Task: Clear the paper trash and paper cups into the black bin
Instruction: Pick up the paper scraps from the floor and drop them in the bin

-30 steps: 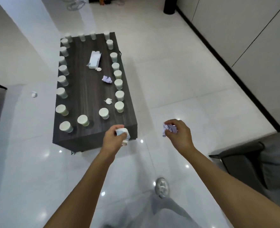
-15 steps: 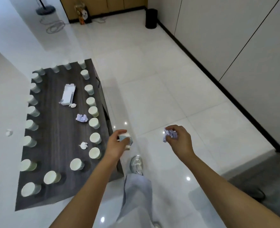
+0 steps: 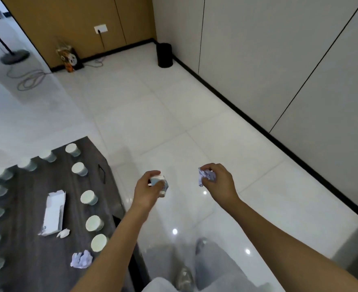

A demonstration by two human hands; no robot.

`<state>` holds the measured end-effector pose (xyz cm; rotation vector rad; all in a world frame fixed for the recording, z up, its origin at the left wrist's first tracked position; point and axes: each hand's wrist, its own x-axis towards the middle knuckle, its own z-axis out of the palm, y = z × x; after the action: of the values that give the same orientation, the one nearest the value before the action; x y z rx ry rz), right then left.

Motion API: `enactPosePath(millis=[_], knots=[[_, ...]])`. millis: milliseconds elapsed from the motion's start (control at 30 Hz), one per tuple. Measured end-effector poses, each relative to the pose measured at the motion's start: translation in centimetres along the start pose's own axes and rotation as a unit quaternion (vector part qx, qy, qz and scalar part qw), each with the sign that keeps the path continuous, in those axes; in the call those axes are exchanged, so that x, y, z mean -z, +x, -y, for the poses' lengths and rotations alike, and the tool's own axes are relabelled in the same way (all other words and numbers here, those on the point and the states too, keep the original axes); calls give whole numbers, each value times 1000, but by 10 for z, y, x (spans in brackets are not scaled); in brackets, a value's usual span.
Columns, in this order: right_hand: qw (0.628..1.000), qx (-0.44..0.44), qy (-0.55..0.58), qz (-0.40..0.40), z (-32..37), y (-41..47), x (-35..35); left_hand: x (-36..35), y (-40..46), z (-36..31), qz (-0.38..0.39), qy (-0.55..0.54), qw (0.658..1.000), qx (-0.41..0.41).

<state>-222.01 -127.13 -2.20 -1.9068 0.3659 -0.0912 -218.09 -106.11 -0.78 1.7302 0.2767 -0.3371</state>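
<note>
My left hand (image 3: 147,191) grips a crushed paper cup (image 3: 160,183) over the white floor, just right of the dark table (image 3: 26,268). My right hand (image 3: 218,181) holds a crumpled wad of paper (image 3: 205,177) at the same height. The black bin (image 3: 164,55) stands far ahead in the corner by the wall. Several paper cups (image 3: 89,197) line the table's edges. A flattened white paper box (image 3: 53,213), a small white scrap (image 3: 64,233) and a crumpled bluish wad (image 3: 81,259) lie on the tabletop.
Open white tile floor stretches between me and the bin. A black baseboard runs along the grey wall panels on the right. A lamp base (image 3: 15,56), loose cable (image 3: 29,79) and a patterned bag (image 3: 68,57) sit at the far left wall. My legs show below.
I have walked forward past the table's right side; the table slid to the lower left and the bin drew nearer. Both hands keep their hold.
</note>
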Motion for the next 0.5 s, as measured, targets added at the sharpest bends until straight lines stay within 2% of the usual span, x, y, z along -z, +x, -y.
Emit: enactPosePath(millis=[233, 500], knots=[[1000, -1, 15, -13, 1, 210, -5, -41, 185, -70, 2, 4, 1000, -9], [1000, 6, 24, 8, 55, 454, -8, -81, 392, -181, -21, 1, 1000, 18]])
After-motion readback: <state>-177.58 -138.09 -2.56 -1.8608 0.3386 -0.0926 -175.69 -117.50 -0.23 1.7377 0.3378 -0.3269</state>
